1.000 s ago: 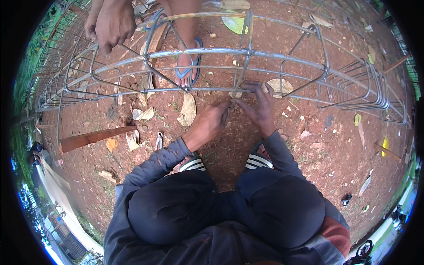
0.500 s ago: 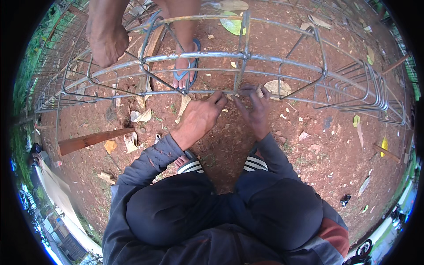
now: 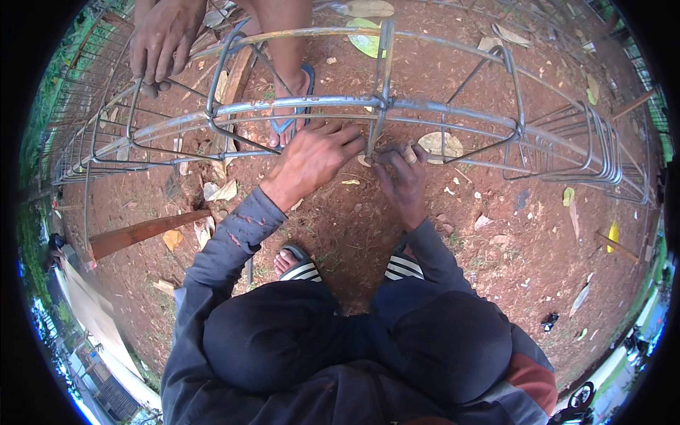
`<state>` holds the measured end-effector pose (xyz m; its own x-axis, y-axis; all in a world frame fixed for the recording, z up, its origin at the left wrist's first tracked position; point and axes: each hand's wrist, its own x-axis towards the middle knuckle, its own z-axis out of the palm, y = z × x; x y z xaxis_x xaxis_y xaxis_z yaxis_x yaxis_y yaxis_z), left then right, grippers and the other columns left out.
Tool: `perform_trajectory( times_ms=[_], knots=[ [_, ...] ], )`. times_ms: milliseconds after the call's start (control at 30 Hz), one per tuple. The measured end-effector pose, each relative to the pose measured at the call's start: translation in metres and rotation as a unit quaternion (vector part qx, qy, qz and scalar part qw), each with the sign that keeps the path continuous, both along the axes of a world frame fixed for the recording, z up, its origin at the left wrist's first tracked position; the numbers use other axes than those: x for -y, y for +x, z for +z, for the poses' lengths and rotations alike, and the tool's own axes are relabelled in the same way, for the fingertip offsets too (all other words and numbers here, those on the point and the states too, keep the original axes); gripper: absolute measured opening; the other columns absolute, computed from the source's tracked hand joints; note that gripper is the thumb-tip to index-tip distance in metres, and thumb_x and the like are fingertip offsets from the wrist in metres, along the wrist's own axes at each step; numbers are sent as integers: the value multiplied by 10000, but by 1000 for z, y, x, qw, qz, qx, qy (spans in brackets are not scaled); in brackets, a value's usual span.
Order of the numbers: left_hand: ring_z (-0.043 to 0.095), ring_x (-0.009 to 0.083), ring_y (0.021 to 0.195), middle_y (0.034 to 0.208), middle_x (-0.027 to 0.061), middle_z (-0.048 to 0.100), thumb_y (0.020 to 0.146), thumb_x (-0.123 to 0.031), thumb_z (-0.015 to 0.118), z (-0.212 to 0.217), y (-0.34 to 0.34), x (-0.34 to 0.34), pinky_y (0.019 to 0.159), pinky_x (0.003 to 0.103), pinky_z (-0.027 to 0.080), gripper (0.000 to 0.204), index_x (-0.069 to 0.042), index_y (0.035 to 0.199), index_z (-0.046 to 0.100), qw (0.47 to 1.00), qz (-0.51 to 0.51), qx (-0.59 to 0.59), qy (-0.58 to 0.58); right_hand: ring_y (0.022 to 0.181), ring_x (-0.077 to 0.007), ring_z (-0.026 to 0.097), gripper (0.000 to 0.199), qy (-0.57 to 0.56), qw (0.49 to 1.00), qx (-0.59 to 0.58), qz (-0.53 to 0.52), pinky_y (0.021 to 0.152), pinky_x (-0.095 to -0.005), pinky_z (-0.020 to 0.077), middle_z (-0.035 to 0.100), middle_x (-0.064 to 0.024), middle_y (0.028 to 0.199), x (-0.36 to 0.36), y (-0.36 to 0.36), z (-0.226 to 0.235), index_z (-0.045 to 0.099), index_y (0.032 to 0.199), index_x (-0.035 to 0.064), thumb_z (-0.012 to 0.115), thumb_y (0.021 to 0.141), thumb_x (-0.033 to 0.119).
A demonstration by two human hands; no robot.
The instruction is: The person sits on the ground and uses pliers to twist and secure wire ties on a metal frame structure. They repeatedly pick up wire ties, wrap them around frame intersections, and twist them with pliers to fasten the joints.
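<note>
A long cage of steel reinforcing bars [image 3: 312, 104] runs across in front of me, with bent steel stirrups [image 3: 212, 106] along it. My left hand [image 3: 312, 161] is closed, fingers curled over the cage's near lower bar, left of an upright stirrup [image 3: 376, 127]. My right hand [image 3: 405, 178] is just right of that stirrup's lower corner. Its thumb and fingers come together at the bar there; what they pinch is too small to make out. Farther left, a co-worker's hand [image 3: 164, 44] has its fingertips on another stirrup.
The co-worker's sandalled foot [image 3: 290, 117] stands behind the cage. A wooden stake [image 3: 145, 234] lies left of my arm, and a plank [image 3: 239, 74] lies beyond the cage. Several stirrups [image 3: 602, 145] bunch at the right. Dry leaves [image 3: 440, 144] dot the red soil.
The middle of the cage has shifted slightly toward me. My left hand has moved a little left and farther away. The co-worker's hand has turned, its fingers now reaching down to a stirrup.
</note>
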<state>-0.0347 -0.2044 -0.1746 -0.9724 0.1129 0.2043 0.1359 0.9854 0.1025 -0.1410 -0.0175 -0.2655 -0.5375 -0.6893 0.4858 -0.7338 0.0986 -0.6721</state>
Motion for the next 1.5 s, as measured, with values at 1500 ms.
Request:
perform_trajectory(
  times_ms=[1500],
  knots=[
    [691,220,907,1012,149,757,945,-237,577,-50,-34,29,827,399,527,311,10,987,761,780,137,340,507,1105,-412,564,429,126,973,-143,-127,953,-603,425,608,-156,1100,-9,48,12,713,1178,114,784,868,403]
  ],
)
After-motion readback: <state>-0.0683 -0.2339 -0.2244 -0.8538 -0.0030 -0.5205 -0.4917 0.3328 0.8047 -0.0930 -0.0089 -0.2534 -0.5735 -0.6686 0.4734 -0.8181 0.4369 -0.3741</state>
